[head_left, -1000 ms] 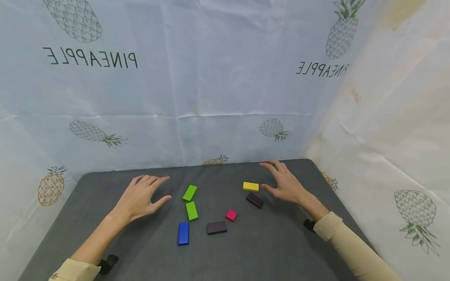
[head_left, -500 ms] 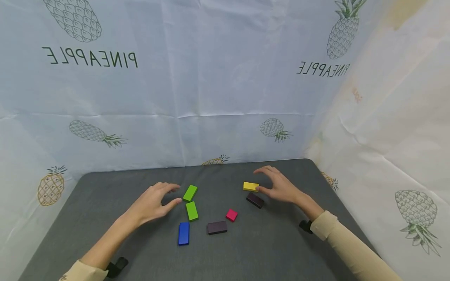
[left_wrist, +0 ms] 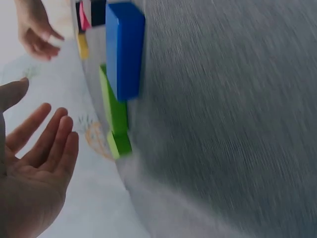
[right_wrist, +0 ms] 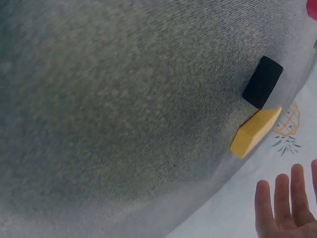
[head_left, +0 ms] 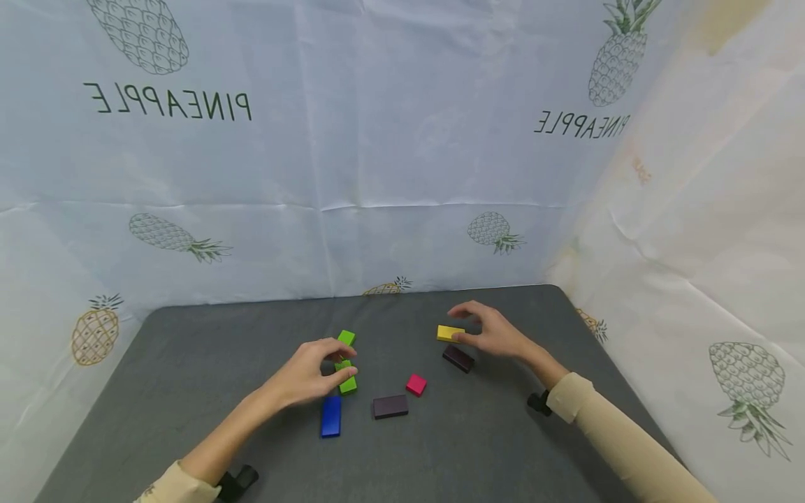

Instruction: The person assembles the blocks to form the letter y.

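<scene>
My left hand (head_left: 309,372) hovers over the two green blocks, its thumb and fingers apart with nothing between them. It hides part of the near green block (head_left: 349,385) and overlaps the far green block (head_left: 346,338) in the head view. A blue block (head_left: 330,418) lies just below this hand. At the back right, my right hand (head_left: 493,332) hangs over the yellow block (head_left: 449,333), thumb overlapping the block's right end. In the right wrist view its fingers (right_wrist: 281,203) look extended and apart from the yellow block (right_wrist: 255,132).
A black block (head_left: 458,358) lies just in front of the yellow one. Between the hands are a red block (head_left: 416,385) and a dark brown block (head_left: 390,406). The grey table (head_left: 478,447) meets a pineapple-print curtain (head_left: 402,154) at the back and right.
My left hand has moved right, from beside the green blocks to over them. My right hand has shifted left to the yellow block, its fingers drawing closer to the thumb. The blocks stay put.
</scene>
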A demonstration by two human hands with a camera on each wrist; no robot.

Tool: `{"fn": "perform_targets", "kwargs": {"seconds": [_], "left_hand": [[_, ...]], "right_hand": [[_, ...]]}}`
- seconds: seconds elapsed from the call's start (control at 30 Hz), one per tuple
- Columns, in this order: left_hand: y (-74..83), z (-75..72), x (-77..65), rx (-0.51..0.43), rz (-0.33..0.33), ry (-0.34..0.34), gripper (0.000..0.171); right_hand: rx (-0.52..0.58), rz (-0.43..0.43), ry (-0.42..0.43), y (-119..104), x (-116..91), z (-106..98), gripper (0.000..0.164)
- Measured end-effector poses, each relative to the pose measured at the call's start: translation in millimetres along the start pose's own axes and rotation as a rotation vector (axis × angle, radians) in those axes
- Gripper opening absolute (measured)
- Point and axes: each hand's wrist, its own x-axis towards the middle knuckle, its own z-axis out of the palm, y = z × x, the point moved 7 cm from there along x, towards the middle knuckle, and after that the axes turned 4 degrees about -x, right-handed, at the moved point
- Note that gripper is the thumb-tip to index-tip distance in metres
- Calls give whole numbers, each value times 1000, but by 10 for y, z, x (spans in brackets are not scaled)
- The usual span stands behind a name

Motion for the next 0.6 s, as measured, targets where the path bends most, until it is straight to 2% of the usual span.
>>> {"fn": "perform_targets", "kwargs": {"seconds": [0.27, 0.6], "left_hand": [[117, 301, 140, -145, -4, -90, 36], [149, 589, 277, -217, -42, -161, 38]], "right_hand": [[64, 34, -30, 50, 52, 60, 52], [90, 16, -41, 30, 49, 113, 49]]}}
